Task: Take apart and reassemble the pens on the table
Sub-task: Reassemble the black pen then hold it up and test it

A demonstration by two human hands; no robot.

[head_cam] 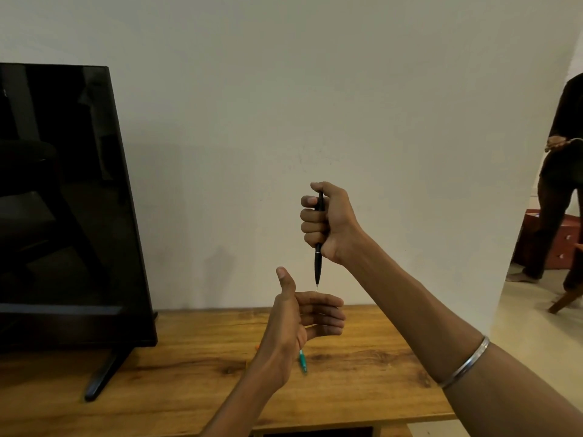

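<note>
At centre frame, the right hand (325, 222) is fisted around a black pen (318, 247), held upright with its tip pointing down just above the left hand (303, 316), which is open and empty, thumb raised. A green pen (303, 361) lies on the wooden bench (189, 357) below; a dark monitor (63, 200) stands at left.
</note>
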